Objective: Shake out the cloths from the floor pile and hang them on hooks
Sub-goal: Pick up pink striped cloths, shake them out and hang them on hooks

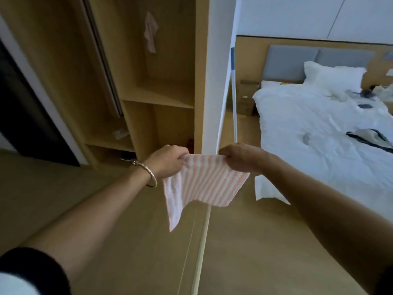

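Note:
A pink-and-white striped cloth [202,184] hangs spread in the air in front of me. My left hand [168,161] grips its top left corner and my right hand [240,157] grips its top right corner, stretching the top edge flat. The lower part of the cloth dangles free above the wooden floor. Another pale pink cloth [150,31] hangs high up inside the open wooden wardrobe. No hook can be made out behind it, and the floor pile is out of view.
The wooden wardrobe [148,99] with shelves stands ahead on the left. A white panel [214,81] and a leaning pole [234,99] stand straight ahead. A bed [319,128] with white sheets and small items fills the right. Wooden floor [234,241] lies below.

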Demonstrator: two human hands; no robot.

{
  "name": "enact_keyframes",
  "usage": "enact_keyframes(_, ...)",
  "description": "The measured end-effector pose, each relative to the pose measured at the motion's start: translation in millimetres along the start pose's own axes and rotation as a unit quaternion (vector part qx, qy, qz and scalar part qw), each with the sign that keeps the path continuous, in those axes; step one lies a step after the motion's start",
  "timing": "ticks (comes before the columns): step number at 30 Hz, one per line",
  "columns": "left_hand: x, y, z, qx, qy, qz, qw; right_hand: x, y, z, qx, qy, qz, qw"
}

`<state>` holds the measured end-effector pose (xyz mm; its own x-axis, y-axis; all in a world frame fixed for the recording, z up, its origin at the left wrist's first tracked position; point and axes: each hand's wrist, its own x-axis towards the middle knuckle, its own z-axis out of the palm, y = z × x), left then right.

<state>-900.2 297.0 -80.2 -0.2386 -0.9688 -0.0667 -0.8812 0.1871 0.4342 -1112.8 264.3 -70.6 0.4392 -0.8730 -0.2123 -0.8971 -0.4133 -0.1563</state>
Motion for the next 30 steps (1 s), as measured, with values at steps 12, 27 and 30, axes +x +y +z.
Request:
enact_keyframes(12, -2.7, -99.2, -103.0, 0.058, 0.135, -0.113, 0.983, 148.7, -108.1, -42.5, -0.013, 0.076, -0.116, 0.99)
enact_keyframes(27, 198.4, -154.2, -221.9, 0.166, 0.17, -0.124, 0.963, 355.1, -62.9, -171.7, 0.081, 0.069, -0.194, 0.975)
enact_keyframes(30, 235.7, -169.1, -228.2, 0.13, 0.172, -0.109, 0.97, 388.3, -48.7, -176.7, 0.089, 0.054, -0.202, 0.974)
